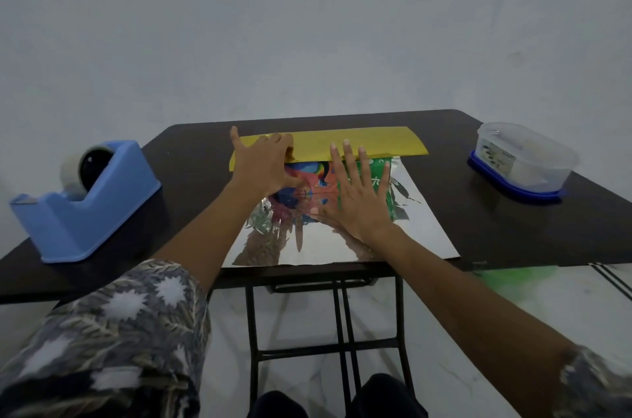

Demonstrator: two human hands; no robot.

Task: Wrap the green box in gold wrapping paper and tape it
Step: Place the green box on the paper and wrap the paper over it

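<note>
The green box [375, 179], with a colourful print on its left part, lies on the gold wrapping paper [376, 143] in the middle of the dark table [485, 229]. The paper's shiny silver inner side [318, 248] faces up toward me. Its far flap is folded over the box's far edge and shows gold. My left hand [263, 162] grips the near edge of that gold flap, fingers curled on it, thumb on the box. My right hand [355, 202] lies flat on the box's top with straight, spread fingers.
A blue tape dispenser [85, 205] with a roll of tape stands at the table's left near corner. A clear plastic container [523, 161] on a blue lid sits at the right. The table's metal legs and my knees show below the front edge.
</note>
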